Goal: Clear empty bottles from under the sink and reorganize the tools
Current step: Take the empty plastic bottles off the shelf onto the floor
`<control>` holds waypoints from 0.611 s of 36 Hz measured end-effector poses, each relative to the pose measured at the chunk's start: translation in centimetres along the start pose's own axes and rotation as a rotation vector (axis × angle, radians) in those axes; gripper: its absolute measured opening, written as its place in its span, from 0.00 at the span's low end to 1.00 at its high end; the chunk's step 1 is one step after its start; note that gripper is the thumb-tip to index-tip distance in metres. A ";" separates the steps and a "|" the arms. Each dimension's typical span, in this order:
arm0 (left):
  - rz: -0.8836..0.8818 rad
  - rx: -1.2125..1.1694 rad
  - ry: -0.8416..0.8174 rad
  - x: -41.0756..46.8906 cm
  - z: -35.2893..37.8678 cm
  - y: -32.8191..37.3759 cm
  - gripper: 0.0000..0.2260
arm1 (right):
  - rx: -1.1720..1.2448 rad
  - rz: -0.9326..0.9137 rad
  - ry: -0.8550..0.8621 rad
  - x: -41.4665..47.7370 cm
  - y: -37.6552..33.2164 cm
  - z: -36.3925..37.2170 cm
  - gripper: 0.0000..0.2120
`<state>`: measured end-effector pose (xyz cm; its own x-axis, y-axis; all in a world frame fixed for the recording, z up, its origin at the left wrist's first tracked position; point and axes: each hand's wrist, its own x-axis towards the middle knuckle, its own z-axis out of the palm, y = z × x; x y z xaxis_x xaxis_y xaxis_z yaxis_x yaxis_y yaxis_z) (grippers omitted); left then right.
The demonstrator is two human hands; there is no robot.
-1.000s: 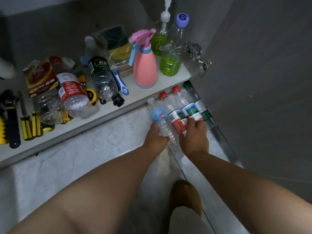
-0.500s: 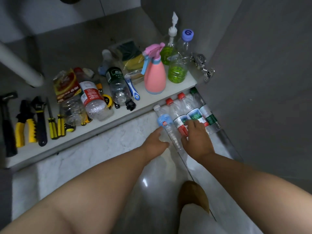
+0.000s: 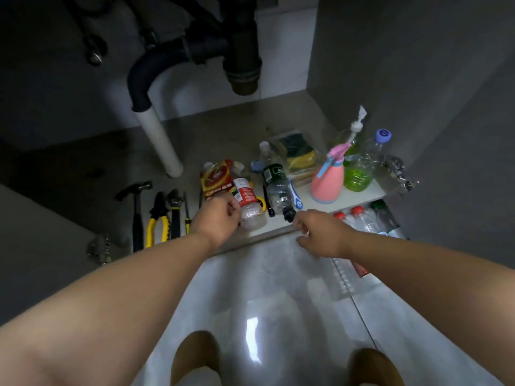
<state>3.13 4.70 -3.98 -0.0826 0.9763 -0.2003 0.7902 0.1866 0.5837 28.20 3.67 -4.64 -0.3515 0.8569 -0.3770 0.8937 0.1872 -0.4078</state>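
Left hand [image 3: 220, 218] curled against base of clear red-labelled plastic bottle [image 3: 248, 203] lying on cabinet floor [image 3: 223, 129]; grip unclear. Right hand [image 3: 320, 232] loosely curled, empty, apart. Judged midway: red-capped clear bottles [image 3: 362, 220] out on tiles [image 3: 250, 274]; green-labelled bottle [image 3: 277, 185] yet to clear; black hammer [image 3: 136, 201], yellow-handled pliers [image 3: 157, 222] aligned.

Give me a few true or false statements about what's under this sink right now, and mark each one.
1. The pink spray bottle stands upright. True.
2. The hammer lies right of the yellow-handled pliers. False: it lies left of them.
3. The left hand is at the hammer. False: it is at the red-labelled bottle, which lies on its side.
4. Red-capped bottles are on the floor outside the cabinet, at the right. True.
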 end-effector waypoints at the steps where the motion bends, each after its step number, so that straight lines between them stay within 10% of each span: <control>1: -0.048 -0.010 0.048 0.3 -0.1 -0.5 0.05 | 0.000 0.014 0.024 0.9 -0.6 -0.3 0.17; 13: -0.319 0.114 -0.018 2.3 3.7 2.9 0.32 | 0.266 0.469 0.309 9.3 -3.0 0.3 0.38; 22: -0.350 0.045 -0.010 3.0 4.3 2.8 0.30 | 0.473 0.485 0.361 9.9 -2.8 2.3 0.25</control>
<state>7.68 7.66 -6.29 -0.3470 0.8530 -0.3898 0.7414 0.5040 0.4430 21.55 10.55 -9.18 0.2349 0.9096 -0.3427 0.6817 -0.4055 -0.6090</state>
